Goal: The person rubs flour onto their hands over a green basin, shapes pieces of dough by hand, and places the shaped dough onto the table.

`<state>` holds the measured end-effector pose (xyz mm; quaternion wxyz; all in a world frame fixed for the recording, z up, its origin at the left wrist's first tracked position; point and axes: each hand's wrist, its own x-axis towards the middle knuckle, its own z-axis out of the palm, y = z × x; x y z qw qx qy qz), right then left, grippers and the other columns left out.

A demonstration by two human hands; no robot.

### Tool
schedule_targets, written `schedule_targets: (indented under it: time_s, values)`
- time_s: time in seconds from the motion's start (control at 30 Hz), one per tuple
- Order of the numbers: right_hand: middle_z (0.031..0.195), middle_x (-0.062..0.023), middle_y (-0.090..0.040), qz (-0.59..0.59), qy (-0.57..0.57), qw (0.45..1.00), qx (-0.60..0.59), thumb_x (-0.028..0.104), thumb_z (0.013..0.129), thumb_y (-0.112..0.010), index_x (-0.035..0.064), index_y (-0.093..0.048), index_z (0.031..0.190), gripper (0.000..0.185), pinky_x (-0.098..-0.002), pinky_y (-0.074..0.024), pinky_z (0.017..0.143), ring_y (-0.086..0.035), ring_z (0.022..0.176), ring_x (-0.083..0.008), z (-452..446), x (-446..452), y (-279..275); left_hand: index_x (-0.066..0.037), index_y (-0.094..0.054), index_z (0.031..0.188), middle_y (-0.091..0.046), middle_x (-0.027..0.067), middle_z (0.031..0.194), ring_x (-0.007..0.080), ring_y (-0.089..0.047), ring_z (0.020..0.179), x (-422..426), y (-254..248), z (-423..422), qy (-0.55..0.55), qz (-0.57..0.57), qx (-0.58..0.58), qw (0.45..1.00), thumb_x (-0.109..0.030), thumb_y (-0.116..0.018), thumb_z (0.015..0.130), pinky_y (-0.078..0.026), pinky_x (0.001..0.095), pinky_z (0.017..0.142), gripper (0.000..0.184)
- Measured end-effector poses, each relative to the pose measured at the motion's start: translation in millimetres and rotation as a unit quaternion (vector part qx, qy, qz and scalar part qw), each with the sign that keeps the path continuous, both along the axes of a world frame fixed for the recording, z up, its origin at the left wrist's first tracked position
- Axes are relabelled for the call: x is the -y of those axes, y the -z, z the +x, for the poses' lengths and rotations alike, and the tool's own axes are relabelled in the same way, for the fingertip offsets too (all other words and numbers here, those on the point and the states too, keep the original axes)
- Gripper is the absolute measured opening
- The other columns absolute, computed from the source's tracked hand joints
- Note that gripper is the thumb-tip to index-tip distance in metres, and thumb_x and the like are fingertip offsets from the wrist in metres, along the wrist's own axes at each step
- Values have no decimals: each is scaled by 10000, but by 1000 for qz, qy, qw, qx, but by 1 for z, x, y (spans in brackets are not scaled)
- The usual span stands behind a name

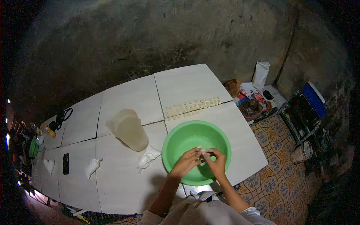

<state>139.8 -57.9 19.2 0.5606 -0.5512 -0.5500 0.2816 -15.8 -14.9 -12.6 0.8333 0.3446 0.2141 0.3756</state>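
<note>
Over the green plastic basin point(170, 137) my two hands meet, fingertips pinched together. Between my left hand point(187, 160) and my right hand point(216, 159) is a small pale piece of dough point(203, 151), partly covered by the fingers. White residue coats the fingertips. Beyond the basin, several small round dough pieces point(190, 106) lie in rows on the white tiled table point(187, 83). Left of the basin rests a plastic bag of white powder point(149, 157), and behind that a large translucent plastic container point(129, 129) holds something pale.
Further left on the table are another small white bag point(92, 167), a black phone point(66, 163) and a small bottle with yellow point(49, 131). To the right, a cluttered crate point(255, 107) stands by the wall. A white bucket point(302, 152) sits on the patterned floor point(275, 161).
</note>
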Motion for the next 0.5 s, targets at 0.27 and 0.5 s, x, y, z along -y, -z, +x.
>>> schedule_targets:
  time_s: [0.27, 0.5]
  values:
    - [842, -120, -679, 18, 2, 999, 43, 47, 797, -681, 1, -697, 882, 98, -316, -502, 736, -651, 790, -218, 5, -2, -1, -10, -518, 1193, -578, 94, 1159, 183, -562, 1107, 3, -6, -2, -5, 18, -23, 1000, -139, -542, 980, -482, 358, 957, 250]
    - [952, -117, -634, 61, 66, 993, 78, 18, 782, -680, 10, -681, 937, 155, -333, -493, 754, -623, 847, -241, -4, 9, -20, -57, -554, 1106, -583, 49, 1106, 173, -571, 1063, 4, -11, -1, -10, 17, -19, 1000, -161, -534, 995, -461, 353, 950, 154]
